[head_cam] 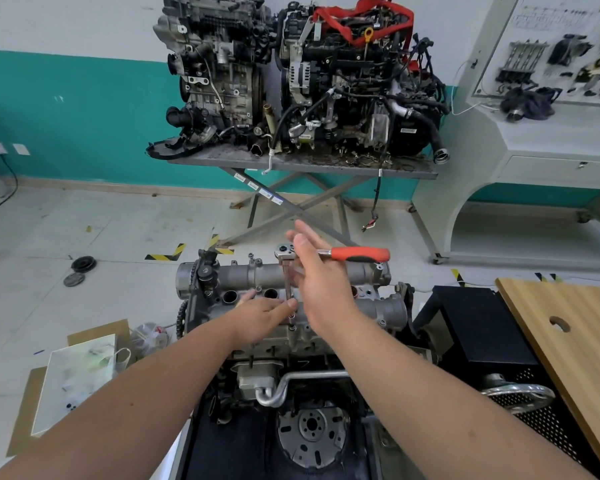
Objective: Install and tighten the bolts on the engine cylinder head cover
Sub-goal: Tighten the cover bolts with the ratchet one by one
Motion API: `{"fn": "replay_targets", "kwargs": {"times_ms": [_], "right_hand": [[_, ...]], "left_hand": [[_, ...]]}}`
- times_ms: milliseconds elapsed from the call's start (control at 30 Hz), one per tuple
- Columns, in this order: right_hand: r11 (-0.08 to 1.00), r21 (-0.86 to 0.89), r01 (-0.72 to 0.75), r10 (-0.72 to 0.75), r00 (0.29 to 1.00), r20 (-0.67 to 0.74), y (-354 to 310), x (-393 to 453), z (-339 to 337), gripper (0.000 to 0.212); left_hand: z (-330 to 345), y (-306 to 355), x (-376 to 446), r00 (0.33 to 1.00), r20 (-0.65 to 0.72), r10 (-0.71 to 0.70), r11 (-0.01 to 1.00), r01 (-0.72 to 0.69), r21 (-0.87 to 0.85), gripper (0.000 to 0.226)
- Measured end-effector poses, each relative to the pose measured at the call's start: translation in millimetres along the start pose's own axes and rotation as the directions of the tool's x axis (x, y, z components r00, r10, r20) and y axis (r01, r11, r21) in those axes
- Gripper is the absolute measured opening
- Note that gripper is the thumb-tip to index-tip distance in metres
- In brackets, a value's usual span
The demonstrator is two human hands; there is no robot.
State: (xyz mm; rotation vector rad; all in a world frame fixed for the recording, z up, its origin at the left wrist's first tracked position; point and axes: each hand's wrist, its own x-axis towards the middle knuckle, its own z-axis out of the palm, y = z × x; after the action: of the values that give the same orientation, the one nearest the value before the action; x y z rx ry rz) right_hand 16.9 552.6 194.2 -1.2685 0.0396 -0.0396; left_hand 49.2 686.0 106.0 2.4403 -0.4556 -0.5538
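I see the grey metal cylinder head cover (288,277) lying crosswise under both of my hands, atop the engine. A ratchet wrench (333,254) stands on it through a long upright extension bar (287,282), its red handle (359,253) pointing level out past my right hand (321,275). Just beside my left hand (264,315), a bolt (291,327) sits upright in the cover's near edge.

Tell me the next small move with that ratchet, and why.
Probably close the right hand on the orange-handled ratchet wrench and swing it: its fingers are straight beside the wrench, while the left hand steadies the chrome extension bar standing on the grey cylinder head cover.
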Motion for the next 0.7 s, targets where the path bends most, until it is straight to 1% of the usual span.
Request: {"fn": "replay_targets", "kwargs": {"times_ms": [33,67,100,133,167,200,233,267,300,333,367,400,467,533,567,633,700], "right_hand": [[0.986,-0.136,0.099,-0.099,0.995,0.007,1.9,-2.1,-0.5,0.024],[0.933,-0.268,0.240,-0.238,0.970,0.040,3.5,-4.3,-1.0,0.025],[0.824,-0.395,0.406,-0.401,0.910,0.099,6.4,-4.8,-3.3,0.027],[0.665,-0.497,0.557,-0.544,0.818,0.189,10.9,-3.0,-7.6,0.028],[0.488,-0.564,0.667,-0.631,0.715,0.300,14.6,-0.3,-12.0,0.028],[0.331,-0.603,0.726,-0.671,0.630,0.391,17.2,2.3,-15.8,0.027],[0.214,-0.627,0.750,-0.683,0.573,0.452,17.2,4.5,-18.7,0.027],[0.117,-0.642,0.758,-0.681,0.532,0.503,15.6,6.7,-21.6,0.028],[0.029,-0.659,0.751,-0.665,0.507,0.549,12.8,7.7,-24.2,0.029],[-0.053,-0.672,0.739,-0.637,0.493,0.593,10.6,8.5,-27.4,0.029],[-0.113,-0.673,0.731,-0.602,0.489,0.632,8.8,8.6,-30.9,0.031],[-0.150,-0.666,0.730,-0.568,0.488,0.663,7.2,8.5,-34.2,0.036],[-0.178,-0.650,0.739,-0.513,0.494,0.702,2.9,7.7,-38.3,0.048],[-0.187,-0.640,0.745,-0.475,0.501,0.723,-2.5,8.6,-40.0,0.053],[-0.192,-0.641,0.744,-0.460,0.509,0.728,-5.3,9.3,-39.2,0.052],[-0.210,-0.653,0.728,-0.456,0.518,0.724,-9.0,10.0,-34.4,0.047],[-0.227,-0.677,0.700,-0.458,0.537,0.709,-11.1,10.4,-27.9,0.041]], "left_hand": [[-0.2,-0.4,-0.3,1.000,0.002,0.003,1.000,-0.003,0.007,0.061],[-0.2,-0.3,-0.7,1.000,0.004,-0.001,1.000,0.001,-0.001,0.059],[0.4,-0.3,-0.7,1.000,0.002,-0.009,1.000,0.009,-0.022,0.055],[1.4,-1.6,0.1,1.000,-0.008,-0.015,0.999,0.015,-0.044,0.047],[1.9,-2.5,1.0,1.000,-0.024,-0.004,0.999,0.003,-0.049,0.040],[2.9,-4.4,2.0,0.999,-0.052,0.008,0.999,-0.010,-0.044,0.035],[2.9,-6.7,2.5,0.998,-0.070,0.000,0.999,-0.003,-0.041,0.032],[2.6,-9.0,3.1,0.998,-0.064,-0.009,0.998,0.005,-0.060,0.031],[2.4,-10.4,2.4,0.999,-0.035,-0.005,0.993,0.001,-0.122,0.029],[2.9,-11.5,1.9,0.999,-0.006,0.034,0.983,-0.034,-0.182,0.025],[3.6,-10.5,1.5,0.997,-0.010,0.079,0.972,-0.080,-0.222,0.027],[3.8,-7.9,2.0,0.993,-0.038,0.109,0.965,-0.115,-0.238,0.037],[4.3,-4.1,2.5,0.987,-0.080,0.138,0.967,-0.152,-0.205,0.055],[4.9,-2.9,1.6,0.990,-0.067,0.121,0.970,-0.132,-0.202,0.070],[3.7,-3.3,0.4,0.996,-0.045,0.080,0.978,-0.087,-0.192,0.072],[1.9,-2.3,-0.8,1.000,0.003,-0.012,0.995,0.012,-0.099,0.073],[0.6,1.3,-0.4,0.999,0.024,-0.044,0.999,0.045,-0.023,0.064]]}}
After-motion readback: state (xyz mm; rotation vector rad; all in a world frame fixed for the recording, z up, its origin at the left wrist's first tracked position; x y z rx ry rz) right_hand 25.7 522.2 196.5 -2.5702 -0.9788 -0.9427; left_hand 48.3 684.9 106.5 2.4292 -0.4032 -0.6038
